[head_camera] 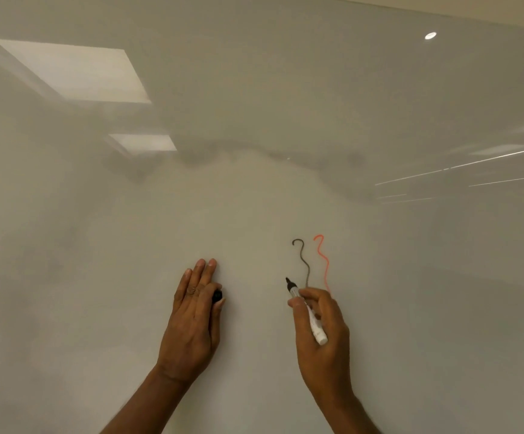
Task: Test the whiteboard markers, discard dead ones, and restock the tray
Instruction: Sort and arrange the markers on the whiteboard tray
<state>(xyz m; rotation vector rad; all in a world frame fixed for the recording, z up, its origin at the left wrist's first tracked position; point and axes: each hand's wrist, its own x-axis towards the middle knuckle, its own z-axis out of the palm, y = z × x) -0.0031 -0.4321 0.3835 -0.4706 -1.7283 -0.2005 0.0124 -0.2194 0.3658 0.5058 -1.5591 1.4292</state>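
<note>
A glossy whiteboard (254,198) fills the view. My right hand (323,333) grips an uncapped white marker with a black tip (309,314), the tip pointing up and left, just left of the foot of a thin black squiggle (304,261). A red squiggle (324,261) runs beside it on the right. My left hand (193,317) rests flat against the board with its fingers straight, pinning a black cap (217,296) under the thumb side. No marker tray is visible.
The board's surface reflects ceiling light panels (76,70) at the upper left and a spot lamp (430,35) at the upper right. Faint grey smudges (198,155) cross the middle of the board.
</note>
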